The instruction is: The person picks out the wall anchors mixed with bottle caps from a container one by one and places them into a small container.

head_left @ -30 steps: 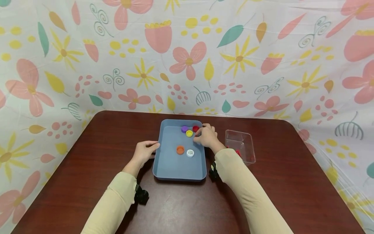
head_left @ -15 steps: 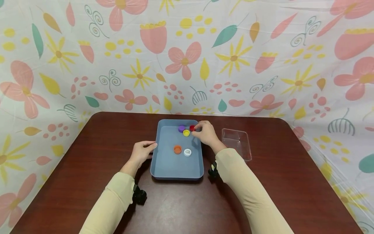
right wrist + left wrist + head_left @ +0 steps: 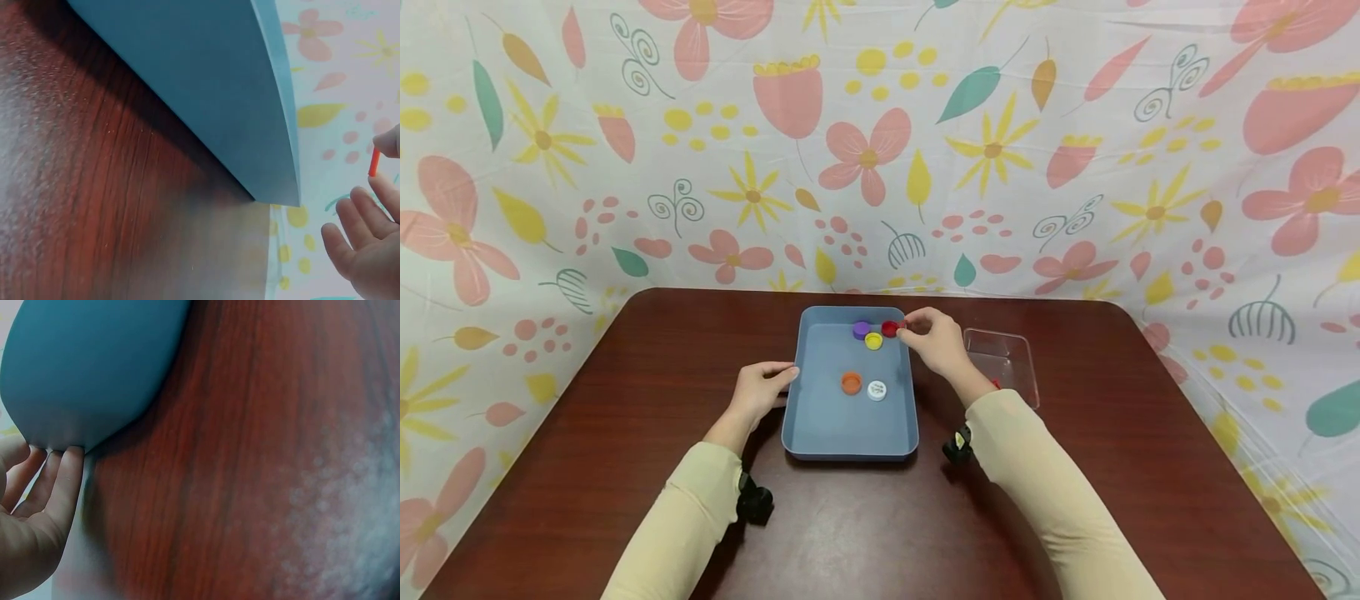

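My left hand [image 3: 756,392] holds the left rim of a blue-grey tray [image 3: 811,429]. In the left wrist view, its fingertips [image 3: 74,452] rest against the tray's outer wall [image 3: 94,356]. Over the far right corner, my right hand [image 3: 938,342] pinches a small thin red piece [image 3: 374,161] between thumb and finger; its other fingers are spread. Just left of that piece lies a red cap [image 3: 889,329]. Near it in the tray are a purple cap [image 3: 861,331] and a yellow cap [image 3: 873,341]. An orange cap [image 3: 851,383] and a white cap [image 3: 877,391] lie mid-tray.
A clear plastic box [image 3: 1017,354] stands right of the tray, partly behind the right forearm, with some red in it. Dark brown wooden table [image 3: 647,375] surrounds the tray. A flower-patterned cloth [image 3: 865,225] hangs behind the table.
My right hand has moved from the tray's right side toward the far right corner, still pinching the red piece. My left hand stays on the rim. The head view has shifted slightly.
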{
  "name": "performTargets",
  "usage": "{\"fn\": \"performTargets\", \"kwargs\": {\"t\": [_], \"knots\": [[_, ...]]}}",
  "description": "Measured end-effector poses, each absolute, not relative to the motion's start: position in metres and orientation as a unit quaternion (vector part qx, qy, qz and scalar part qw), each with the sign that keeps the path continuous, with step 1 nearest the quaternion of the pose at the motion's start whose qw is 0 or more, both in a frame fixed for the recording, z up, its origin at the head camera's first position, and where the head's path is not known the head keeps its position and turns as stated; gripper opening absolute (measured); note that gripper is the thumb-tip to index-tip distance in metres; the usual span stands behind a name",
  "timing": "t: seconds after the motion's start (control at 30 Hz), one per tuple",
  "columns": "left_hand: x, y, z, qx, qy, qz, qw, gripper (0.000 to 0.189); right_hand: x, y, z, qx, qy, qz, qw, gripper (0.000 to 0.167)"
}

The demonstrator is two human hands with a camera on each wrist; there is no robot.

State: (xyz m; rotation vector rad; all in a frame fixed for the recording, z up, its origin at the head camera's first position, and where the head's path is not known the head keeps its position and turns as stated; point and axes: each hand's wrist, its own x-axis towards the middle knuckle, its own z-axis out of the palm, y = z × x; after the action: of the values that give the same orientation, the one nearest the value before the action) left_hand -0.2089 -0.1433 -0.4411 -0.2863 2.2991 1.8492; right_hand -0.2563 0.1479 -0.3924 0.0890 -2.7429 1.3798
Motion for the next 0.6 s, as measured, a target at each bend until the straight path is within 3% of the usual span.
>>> {"fn": "performTargets", "kwargs": {"t": [0.6], "knots": [[-0.210, -0.143, -0.443, -0.096, 0.772, 0.623, 0.083, 0.037, -0.233, 0.181, -0.385, 0.046, -0.852, 0.510, 0.114, 0.026]]}}
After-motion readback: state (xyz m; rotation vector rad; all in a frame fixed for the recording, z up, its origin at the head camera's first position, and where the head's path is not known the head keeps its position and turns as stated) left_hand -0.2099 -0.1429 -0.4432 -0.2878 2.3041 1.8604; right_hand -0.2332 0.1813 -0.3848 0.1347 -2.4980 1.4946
